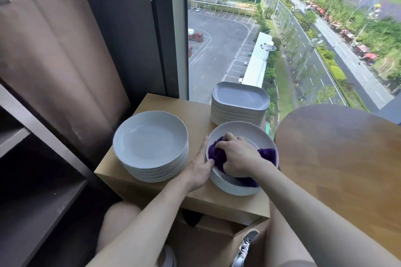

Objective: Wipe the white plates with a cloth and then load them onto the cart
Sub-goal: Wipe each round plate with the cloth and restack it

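Note:
A short stack of round white plates [260, 134] sits at the right of a small wooden stand [195, 110]. My right hand [240, 155] is closed on a purple cloth [217, 154] and presses it into the top plate. My left hand [200, 168] lies flat against that plate's left rim, fingers straight, thumb on the rim. A taller stack of round white plates [150, 143] stands to the left. A stack of squarish white plates [239, 102] stands behind, near the window.
A round wooden table [338, 158] is close on the right. Dark shelving [32, 169] and a brown curtain [54, 60] fill the left. A floor-to-ceiling window [282, 28] is right behind the stand. My knees and a sneaker [245, 247] are below.

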Demonstrator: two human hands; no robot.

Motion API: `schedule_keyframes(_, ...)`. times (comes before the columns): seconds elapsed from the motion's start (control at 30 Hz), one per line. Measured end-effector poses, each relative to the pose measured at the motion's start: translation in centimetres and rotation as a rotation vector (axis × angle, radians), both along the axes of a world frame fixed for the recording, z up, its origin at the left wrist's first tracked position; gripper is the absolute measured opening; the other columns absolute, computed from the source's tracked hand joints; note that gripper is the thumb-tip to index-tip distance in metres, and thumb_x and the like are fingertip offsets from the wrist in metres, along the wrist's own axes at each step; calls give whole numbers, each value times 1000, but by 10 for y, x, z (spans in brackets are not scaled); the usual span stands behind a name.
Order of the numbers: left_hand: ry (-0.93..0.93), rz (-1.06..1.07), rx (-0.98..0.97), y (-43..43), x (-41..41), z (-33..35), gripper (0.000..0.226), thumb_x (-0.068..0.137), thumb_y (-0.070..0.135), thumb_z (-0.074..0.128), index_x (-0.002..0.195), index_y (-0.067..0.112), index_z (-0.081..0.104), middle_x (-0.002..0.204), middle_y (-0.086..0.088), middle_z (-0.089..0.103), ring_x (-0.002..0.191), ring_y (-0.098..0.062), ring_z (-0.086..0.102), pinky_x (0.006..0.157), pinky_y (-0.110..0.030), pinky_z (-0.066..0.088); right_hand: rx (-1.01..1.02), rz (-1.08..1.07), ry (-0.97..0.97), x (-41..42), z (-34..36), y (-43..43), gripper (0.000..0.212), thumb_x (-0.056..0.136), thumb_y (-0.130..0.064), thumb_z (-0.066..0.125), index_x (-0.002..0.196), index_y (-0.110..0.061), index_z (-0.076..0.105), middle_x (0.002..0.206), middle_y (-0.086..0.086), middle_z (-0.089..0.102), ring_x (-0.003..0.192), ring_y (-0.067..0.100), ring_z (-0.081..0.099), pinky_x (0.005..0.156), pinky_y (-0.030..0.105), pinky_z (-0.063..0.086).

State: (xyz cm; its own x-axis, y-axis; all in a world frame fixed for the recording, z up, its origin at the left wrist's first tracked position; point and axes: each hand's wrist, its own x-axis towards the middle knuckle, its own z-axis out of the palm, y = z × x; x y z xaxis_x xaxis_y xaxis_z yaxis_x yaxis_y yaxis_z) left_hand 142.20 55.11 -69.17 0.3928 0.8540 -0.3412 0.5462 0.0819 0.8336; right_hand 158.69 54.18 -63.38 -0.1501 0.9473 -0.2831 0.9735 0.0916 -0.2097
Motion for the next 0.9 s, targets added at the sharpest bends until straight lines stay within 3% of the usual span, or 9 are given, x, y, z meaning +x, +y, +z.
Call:
schedule_keyframes(0.1, -12, 4, -11, 0, 0, 0, 75, 107, 37, 44, 160, 54, -6, 153, -17, 50, 135, -34, 52, 119, -46, 35, -85, -11, -26, 0, 8, -6, 36, 86, -35, 53, 119, -24, 62, 112, -2, 42, 94, 25, 51, 75, 36, 44)
schedule_keyframes(0.17, -41, 8, -15, -3, 0, 3, 75, 106, 38, 46, 160, 54, -4, 158, -7, 47, 139, -27, 50, 122, -45, 32, -130, -39, -46, -1, 13, -9, 23, 87, -32, 54, 106, -19, 61, 105, -1, 45, 86, 25, 58, 70, 36, 46)
schedule_keyframes(0.33, -43, 23, -12, -3, 1, 0, 75, 101, 36, 40, 156, 60, -5, 139, 1, 60, 110, -22, 64, 107, -44, 46, -245, -124, -151, 14, 20, -22, 16, 78, -31, 56, 90, -20, 57, 89, -1, 60, 79, 22, 59, 55, 30, 40)
schedule_keyframes(0.4, -60, 31, -21, -2, 2, -1, 75, 101, 36, 40, 156, 61, -5, 135, 1, 62, 112, -21, 62, 109, -45, 45, -247, -177, -205, 28, 23, -25, 14, 75, -31, 56, 84, -21, 54, 83, -2, 58, 76, 23, 58, 54, 28, 38)
schedule_keyframes(0.47, -73, 29, -30, -1, 2, -1, 75, 102, 35, 42, 156, 60, -4, 136, 2, 62, 116, -21, 62, 112, -46, 43, -194, -225, -279, 39, 24, -22, 17, 74, -34, 56, 82, -20, 50, 89, -1, 56, 81, 25, 56, 59, 28, 39)
schedule_keyframes(0.57, -87, 30, -36, -1, 2, 0, 76, 103, 32, 43, 158, 58, -3, 151, 5, 53, 129, -22, 56, 118, -44, 37, -66, -299, -335, 48, 19, -7, 23, 77, -38, 55, 93, -22, 54, 110, 4, 52, 86, 27, 53, 69, 32, 43)
schedule_keyframes(0.67, -102, 13, -35, 1, 2, 1, 76, 104, 29, 44, 160, 54, -1, 164, 9, 37, 142, -20, 46, 123, -45, 32, 84, -344, -245, 52, 4, 10, 22, 81, -37, 61, 92, -21, 50, 126, 7, 46, 89, 31, 52, 72, 34, 42)
schedule_keyframes(0.77, -123, 29, -21, 0, 2, 1, 76, 104, 23, 45, 164, 46, 3, 165, 13, 32, 144, -14, 42, 124, -41, 30, 170, -380, -85, 47, -8, 22, 33, 83, -39, 63, 110, -23, 52, 123, 4, 41, 104, 35, 52, 82, 41, 46)
schedule_keyframes(0.9, -166, 64, -17, -1, 1, 0, 77, 103, 17, 48, 164, 43, 8, 164, 16, 32, 141, -6, 41, 124, -36, 29, 220, -313, -31, 25, -17, 28, 49, 83, -39, 63, 129, -25, 51, 131, 4, 41, 117, 37, 47, 93, 45, 48)
